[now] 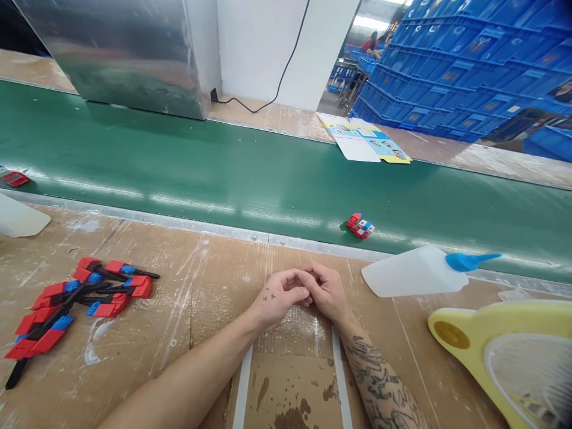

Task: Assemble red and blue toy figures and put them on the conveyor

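Observation:
My left hand (279, 297) and my right hand (327, 292) meet over the cardboard-covered bench (214, 298), fingers curled together and touching. Whether anything lies between the fingers is hidden. To the right of my right hand, a white bottle (411, 273) with a blue nozzle lies on its side. Several red, blue and black toy parts (96, 292) lie in a group at the left. Beyond my hands, a small red, white and blue toy piece (360, 226) rests on the green conveyor (223, 173).
A yellow basket-like object (465, 316) stands at the right edge. Another bottle (20, 215) and a red piece (15, 179) show at the far left. A printed card (366, 140) overlaps the conveyor's far edge. Blue crates (456, 65) are stacked behind, with a person (370, 44) in the distance.

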`<state>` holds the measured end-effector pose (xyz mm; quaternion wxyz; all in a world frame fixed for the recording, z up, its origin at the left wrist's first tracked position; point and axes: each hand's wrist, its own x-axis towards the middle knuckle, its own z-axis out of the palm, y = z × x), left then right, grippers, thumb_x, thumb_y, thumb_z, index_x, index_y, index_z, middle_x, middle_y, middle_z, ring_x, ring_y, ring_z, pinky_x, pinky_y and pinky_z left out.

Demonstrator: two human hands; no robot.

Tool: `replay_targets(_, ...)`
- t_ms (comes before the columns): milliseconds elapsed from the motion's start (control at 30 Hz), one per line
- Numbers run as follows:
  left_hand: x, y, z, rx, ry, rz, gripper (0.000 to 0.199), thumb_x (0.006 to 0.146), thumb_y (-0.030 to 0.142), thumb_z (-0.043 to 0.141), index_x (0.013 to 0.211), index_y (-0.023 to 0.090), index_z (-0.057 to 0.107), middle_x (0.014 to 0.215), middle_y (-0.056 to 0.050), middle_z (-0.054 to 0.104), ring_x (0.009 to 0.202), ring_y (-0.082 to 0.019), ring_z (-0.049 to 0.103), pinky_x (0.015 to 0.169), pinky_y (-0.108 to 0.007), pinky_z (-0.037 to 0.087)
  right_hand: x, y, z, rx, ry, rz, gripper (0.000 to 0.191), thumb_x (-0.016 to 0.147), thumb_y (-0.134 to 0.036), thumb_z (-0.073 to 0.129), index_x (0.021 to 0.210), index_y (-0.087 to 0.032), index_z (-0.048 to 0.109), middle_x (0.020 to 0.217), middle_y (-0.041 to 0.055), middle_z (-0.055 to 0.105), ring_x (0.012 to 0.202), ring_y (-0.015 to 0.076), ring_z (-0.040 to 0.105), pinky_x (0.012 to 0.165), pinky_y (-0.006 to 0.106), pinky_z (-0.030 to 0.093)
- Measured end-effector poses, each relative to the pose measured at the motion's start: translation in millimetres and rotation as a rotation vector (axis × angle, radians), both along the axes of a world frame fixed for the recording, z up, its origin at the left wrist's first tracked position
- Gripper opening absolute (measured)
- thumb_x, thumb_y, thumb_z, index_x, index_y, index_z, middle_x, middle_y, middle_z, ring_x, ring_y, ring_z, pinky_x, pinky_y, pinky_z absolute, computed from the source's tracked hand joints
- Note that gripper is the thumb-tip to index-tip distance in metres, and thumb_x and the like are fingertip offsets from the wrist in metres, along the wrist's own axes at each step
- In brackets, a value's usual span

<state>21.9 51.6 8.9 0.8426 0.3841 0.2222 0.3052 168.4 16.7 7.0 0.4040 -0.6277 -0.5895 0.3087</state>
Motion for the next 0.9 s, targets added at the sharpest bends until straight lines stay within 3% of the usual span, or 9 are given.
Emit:
replay_targets(367, 1, 0, -1.0, -0.012, -0.012, 0.006, 0.021, 0.071, 0.022, 0.076, 0.087, 0.012, 0.068, 0.076, -0.002, 0.063, 0.068, -0.011, 0.057, 0.066, -0.025, 0.044, 3, 0, -3.7, 0.016, -0.006, 0.001, 0.034, 0.092, -0.045, 0.052, 0.076, -0.018, 0.064, 0.056, -0.0018, 0.057, 0.051, 0.0131, 0.050, 0.052, 0.025, 0.038)
replay_targets(567, -1, 3, 1.6, -0.262, -0.065, -0.002, 0.020, 0.071, 0.013, 0.068, 0.091, 0.008, 0.069, 0.077, -0.008, 0.069, 0.069, -0.015, 0.065, 0.073, -0.029, 0.051, 3, 0, -3.1, 0.066, -0.015, -0.001, 0.039, 0.096, -0.042, 0.045, 0.069, -0.018, 0.059, 0.058, -0.0022, 0.053, 0.055, 0.0128, 0.048, 0.055, 0.025, 0.037)
replay_targets(700, -5, 6, 5.5, -0.326, -0.124, 0.013, 0.021, 0.077, 0.009, 0.061, 0.095, 0.005, 0.069, 0.091, -0.016, 0.072, 0.082, -0.022, 0.070, 0.081, -0.033, 0.053, 6, 0, -7.3, 0.098, 0.032, -0.052, 0.043, 0.099, -0.043, 0.041, 0.070, -0.019, 0.061, 0.062, -0.0011, 0.055, 0.059, 0.0141, 0.050, 0.057, 0.026, 0.037)
replay_targets(800, -7, 8, 6.5, -0.400, -0.201, 0.034, 0.025, 0.081, 0.009, 0.053, 0.099, 0.004, 0.069, 0.099, -0.018, 0.072, 0.092, -0.025, 0.070, 0.089, -0.036, 0.053, 7, 0, -11.9, 0.114, 0.103, -0.082, 0.041, 0.098, -0.044, 0.044, 0.074, -0.019, 0.065, 0.066, -0.0002, 0.057, 0.062, 0.0152, 0.051, 0.059, 0.028, 0.038)
replay_targets(900, -9, 12, 5.6, -0.506, -0.287, 0.086, 0.027, 0.085, 0.014, 0.048, 0.100, 0.004, 0.069, 0.105, -0.019, 0.071, 0.102, -0.027, 0.068, 0.098, -0.039, 0.050, 10, 2, -13.4, 0.127, 0.301, -0.141, 0.034, 0.095, -0.044, 0.051, 0.080, -0.019, 0.069, 0.058, -0.0024, 0.051, 0.052, 0.0128, 0.043, 0.052, 0.027, 0.034)
